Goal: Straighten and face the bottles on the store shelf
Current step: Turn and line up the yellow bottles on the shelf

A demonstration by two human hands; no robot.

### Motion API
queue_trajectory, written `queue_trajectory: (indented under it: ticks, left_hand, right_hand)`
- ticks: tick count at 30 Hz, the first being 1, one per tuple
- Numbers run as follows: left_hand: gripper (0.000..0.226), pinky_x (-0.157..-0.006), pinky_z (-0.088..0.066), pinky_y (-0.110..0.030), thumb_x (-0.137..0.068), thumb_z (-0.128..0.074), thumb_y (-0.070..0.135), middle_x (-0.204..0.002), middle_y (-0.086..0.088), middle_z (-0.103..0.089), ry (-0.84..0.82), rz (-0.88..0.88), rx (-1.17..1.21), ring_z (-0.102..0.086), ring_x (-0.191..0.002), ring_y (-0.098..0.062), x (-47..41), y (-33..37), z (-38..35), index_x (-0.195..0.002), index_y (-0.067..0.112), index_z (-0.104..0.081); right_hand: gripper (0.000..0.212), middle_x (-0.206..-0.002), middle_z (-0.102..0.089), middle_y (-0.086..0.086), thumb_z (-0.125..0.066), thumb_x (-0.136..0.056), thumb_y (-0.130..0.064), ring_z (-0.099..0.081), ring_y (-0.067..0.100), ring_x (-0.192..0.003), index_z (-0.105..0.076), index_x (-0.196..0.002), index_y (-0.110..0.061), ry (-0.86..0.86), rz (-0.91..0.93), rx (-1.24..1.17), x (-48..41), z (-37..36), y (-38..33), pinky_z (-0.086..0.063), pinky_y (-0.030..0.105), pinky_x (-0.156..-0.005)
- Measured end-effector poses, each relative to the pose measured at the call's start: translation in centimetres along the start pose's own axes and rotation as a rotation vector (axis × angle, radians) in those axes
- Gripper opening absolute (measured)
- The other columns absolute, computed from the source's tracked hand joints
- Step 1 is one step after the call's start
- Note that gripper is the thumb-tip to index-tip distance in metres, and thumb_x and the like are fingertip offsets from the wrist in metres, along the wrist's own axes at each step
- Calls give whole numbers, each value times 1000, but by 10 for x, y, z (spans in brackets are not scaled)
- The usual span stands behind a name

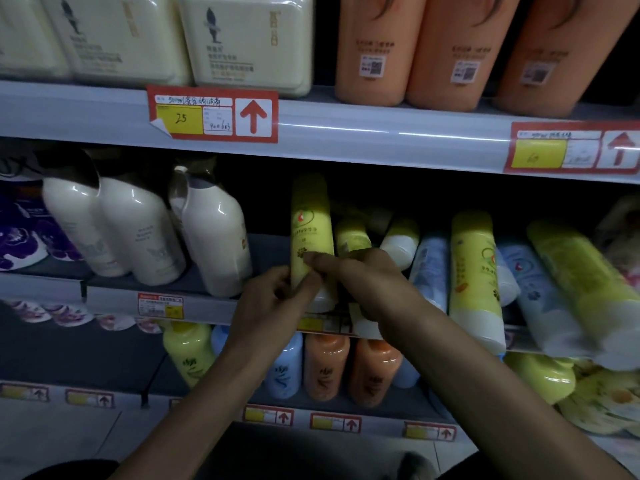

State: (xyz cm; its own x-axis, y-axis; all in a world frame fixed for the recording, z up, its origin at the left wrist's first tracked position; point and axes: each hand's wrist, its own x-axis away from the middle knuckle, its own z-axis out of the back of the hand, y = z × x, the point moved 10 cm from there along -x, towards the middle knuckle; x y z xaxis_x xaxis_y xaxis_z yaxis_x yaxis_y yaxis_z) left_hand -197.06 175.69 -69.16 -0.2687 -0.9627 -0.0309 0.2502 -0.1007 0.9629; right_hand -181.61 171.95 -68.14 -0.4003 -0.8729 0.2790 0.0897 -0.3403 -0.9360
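From the head view, the dim store aisle shows a middle shelf (pixel 114 299) with cream jugs (pixel 214 230) at left and yellow and blue bottles crowded and leaning at right. Our left hand (pixel 273 299) grips the lower part of the upright yellow bottle (pixel 311 223), which stands cap-down near the shelf's front lip, while our right hand (pixel 363 278) lays outstretched fingers on its front. We judge that a hasty twist or release could topple this narrow bottle over the lip, or knock it into the leaning yellow bottle (pixel 474 265) nearby and start a slide.
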Motion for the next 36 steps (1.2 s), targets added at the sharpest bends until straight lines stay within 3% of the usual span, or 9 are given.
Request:
queue_trajectory:
  ticks: [5,8,10,14,17,20,25,29,36]
  left_hand:
    - [23,-73,-57,-27,-94,-74,29,-90,14,-77,37,-169,-54,-72,-84,0,-7,5,-4,-114,38,-70]
    - [34,-74,-57,-22,-92,-76,19,-94,16,-78,49,-209,-30,-73,-88,0,-16,0,-4,-116,43,-67]
    - [40,-77,-58,-24,-90,-78,15,-99,15,-78,63,-210,-28,-74,-93,-2,-23,-8,-5,-122,37,-68]
    - [35,-73,-54,-18,-93,-72,15,-95,19,-76,149,-206,-63,-71,-91,2,-33,-14,-5,-117,40,-69]
    - [29,-81,-62,-34,-97,-65,12,-95,14,-77,211,-148,3,-72,-91,-3,-45,-21,-4,-115,35,-71]
    - [41,-91,-61,-45,-93,-66,16,-105,12,-76,239,-92,81,-72,-100,-9,-52,-27,-5,-129,35,-66]
    - [49,-95,-59,-41,-93,-62,1,-112,7,-75,264,-39,178,-72,-105,-14,-67,-38,-6,-137,23,-62]
    - [57,-97,-58,-37,-90,-56,-5,-117,7,-74,266,-37,183,-71,-109,-10,-76,-40,-6,-142,21,-59]
    - [57,-99,-53,-29,-90,-53,-6,-118,7,-71,323,-30,114,-68,-114,-13,-80,-36,2,-140,20,-61]
  right_hand:
    - [31,-65,-63,0,-89,-78,-26,-52,-2,-35,-77,-98,-6,27,40,45,-17,0,-7,-32,12,-33]
    - [37,-75,-73,0,-96,-69,-29,-69,8,-59,-79,-97,-13,18,82,137,-30,-5,-11,-51,19,-47]
    - [42,-81,-79,2,-100,-58,-30,-77,21,-75,-80,-92,-16,53,124,165,-39,-9,-9,-65,39,-70]
    - [43,-92,-79,7,-96,-66,-24,-76,25,-86,-78,-103,-13,187,241,243,-48,-15,-10,-63,47,-79]
    - [41,-99,-77,9,-92,-71,-26,-72,29,-94,-74,-105,-12,304,331,306,-50,-18,-20,-60,47,-82]
    - [36,-100,-76,10,-88,-77,-25,-71,29,-97,-71,-106,-10,335,387,309,-54,-26,-28,-59,46,-82]
    - [26,-95,-75,10,-84,-81,-22,-71,30,-94,-71,-101,-10,324,386,343,-72,-35,-30,-57,39,-75]
    - [25,-92,-76,11,-86,-80,-23,-72,29,-89,-75,-97,-8,303,361,310,-86,-36,-30,-61,47,-78]
    - [31,-97,-77,12,-89,-79,-24,-74,25,-93,-77,-99,-4,248,272,226,-107,-37,-22,-62,45,-83]
